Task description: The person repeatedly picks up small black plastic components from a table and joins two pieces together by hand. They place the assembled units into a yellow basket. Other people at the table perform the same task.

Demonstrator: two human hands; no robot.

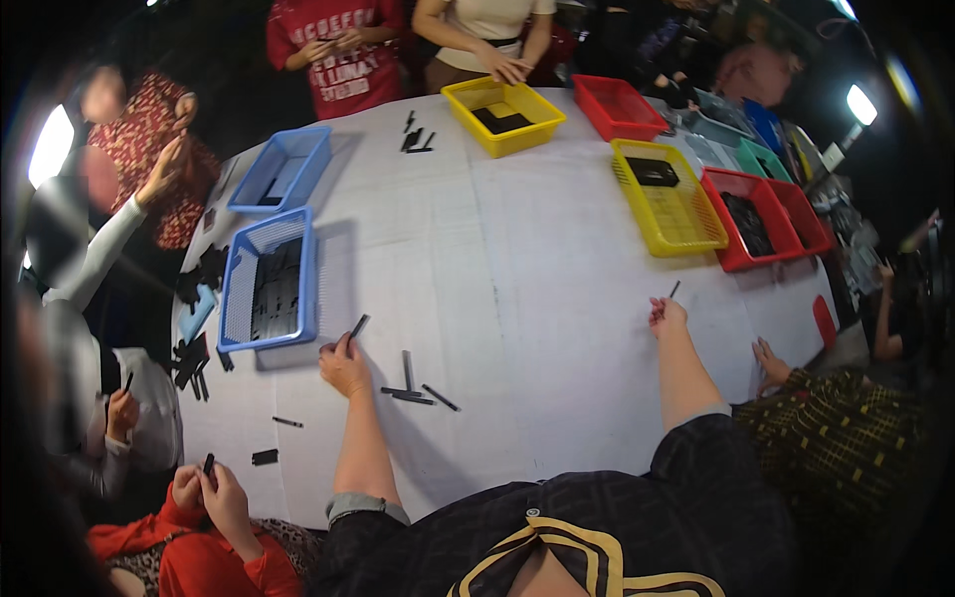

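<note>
My left hand [343, 366] is closed on a short, slim black strip [359, 325], just off the near right corner of a blue basket [312, 261]. Many black pieces [279, 289] lie inside that basket. Out to the right, my right hand [667, 315] pinches another thin black strip [675, 290], well in front of a yellow basket [686, 246]. Several loose black strips [407, 370] rest on the white table between my hands, nearest to the left one. The exact kind of strip is too small to make out.
Another blue basket [323, 159] stands behind the first. A yellow basket [538, 135] and red baskets [637, 124] [786, 224] line the far and right sides of the table [537, 328]. Co-workers surround it; a person in red at lower left holds a black piece [209, 464].
</note>
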